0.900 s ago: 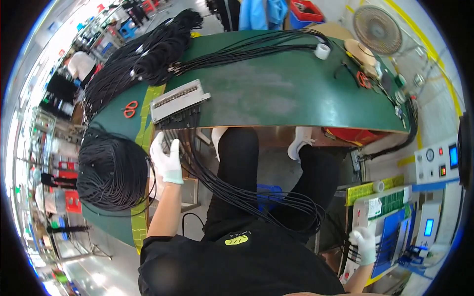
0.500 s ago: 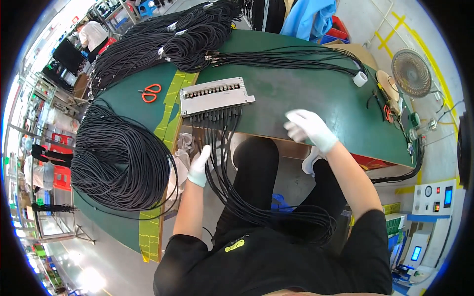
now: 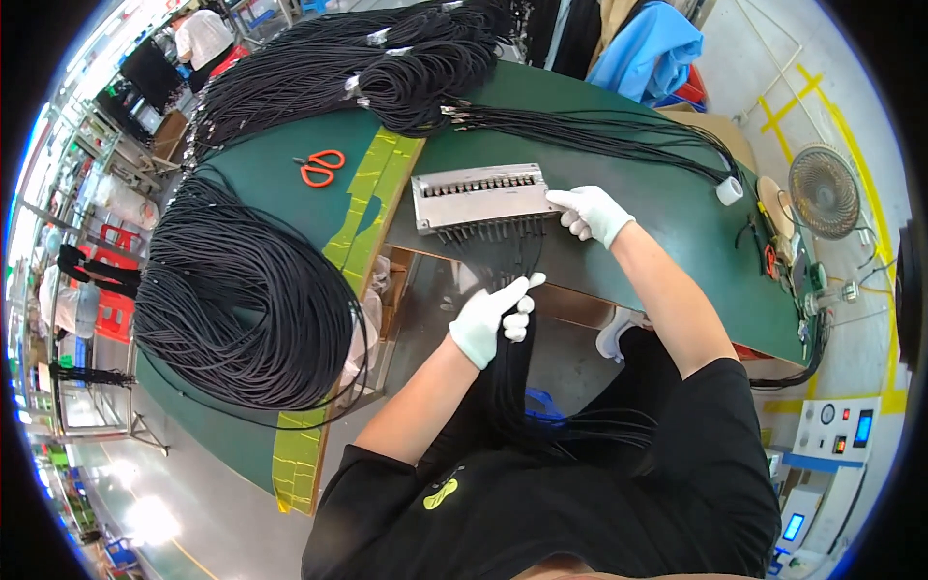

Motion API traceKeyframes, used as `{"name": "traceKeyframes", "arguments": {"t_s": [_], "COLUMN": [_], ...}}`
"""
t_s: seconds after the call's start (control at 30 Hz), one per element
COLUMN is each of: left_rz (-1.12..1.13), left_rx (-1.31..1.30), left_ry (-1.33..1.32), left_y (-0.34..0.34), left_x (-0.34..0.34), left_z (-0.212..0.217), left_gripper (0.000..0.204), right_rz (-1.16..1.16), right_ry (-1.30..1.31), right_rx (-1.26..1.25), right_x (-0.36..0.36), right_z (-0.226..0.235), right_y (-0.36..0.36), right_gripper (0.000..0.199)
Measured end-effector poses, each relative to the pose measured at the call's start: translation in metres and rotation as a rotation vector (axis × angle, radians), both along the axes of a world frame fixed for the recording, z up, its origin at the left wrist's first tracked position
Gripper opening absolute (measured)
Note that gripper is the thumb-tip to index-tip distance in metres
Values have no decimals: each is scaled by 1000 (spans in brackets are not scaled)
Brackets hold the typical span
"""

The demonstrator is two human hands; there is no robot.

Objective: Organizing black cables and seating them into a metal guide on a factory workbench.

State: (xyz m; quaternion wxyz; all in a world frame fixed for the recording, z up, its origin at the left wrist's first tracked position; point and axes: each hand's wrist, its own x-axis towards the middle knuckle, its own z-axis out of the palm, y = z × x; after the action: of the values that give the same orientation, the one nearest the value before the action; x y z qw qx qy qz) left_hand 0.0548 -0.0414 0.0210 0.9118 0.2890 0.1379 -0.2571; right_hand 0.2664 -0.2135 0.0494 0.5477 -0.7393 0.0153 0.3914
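Observation:
A silver metal block fixture [image 3: 488, 206] with a row of slots lies near the front edge of the green table. Black cables [image 3: 508, 382] come out of its near side and hang down over my lap. My left hand [image 3: 490, 319], in a white glove, is closed around this bunch just below the fixture. At the fixture's right end, my gloved right hand [image 3: 594, 214] pinches the small end tab between thumb and fingers. The cable ends inside the slots are too small to make out.
A large coil of black cable [image 3: 242, 300] lies at left, with more bundles [image 3: 329, 82] at the back. Red-handled scissors [image 3: 321, 168] lie behind the yellow tape strip [image 3: 367, 198]. To the right are a white tape roll [image 3: 729, 190], hand tools [image 3: 770, 259] and a fan [image 3: 824, 191].
My left hand moved right from beside the cables and closed around them. My right hand came down from open air onto the fixture's end tab. The whole view has shifted slightly.

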Motion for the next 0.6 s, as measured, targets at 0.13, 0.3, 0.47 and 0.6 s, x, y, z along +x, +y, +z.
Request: {"name": "traceKeyframes", "arguments": {"t_s": [0.13,0.3,0.47,0.6], "left_rz": [-127,-292,-356,-401], "left_rx": [-93,-198,-177,-154], "left_ry": [123,96,84,37], "left_y": [-80,-158,-188,-195], "left_x": [8,21,24,30], "left_z": [-5,-29,-41,-34], "left_gripper": [33,32,31,32], "right_rz": [-63,-317,-382,-440], "right_ry": [12,-31,-70,-37], "right_rx": [-48,-99,-142,-145], "right_x": [-6,-24,-45,-49], "right_z": [-1,-6,-1,7], "right_y": [-87,-189,-225,-245], "right_gripper": [29,25,25,30]}}
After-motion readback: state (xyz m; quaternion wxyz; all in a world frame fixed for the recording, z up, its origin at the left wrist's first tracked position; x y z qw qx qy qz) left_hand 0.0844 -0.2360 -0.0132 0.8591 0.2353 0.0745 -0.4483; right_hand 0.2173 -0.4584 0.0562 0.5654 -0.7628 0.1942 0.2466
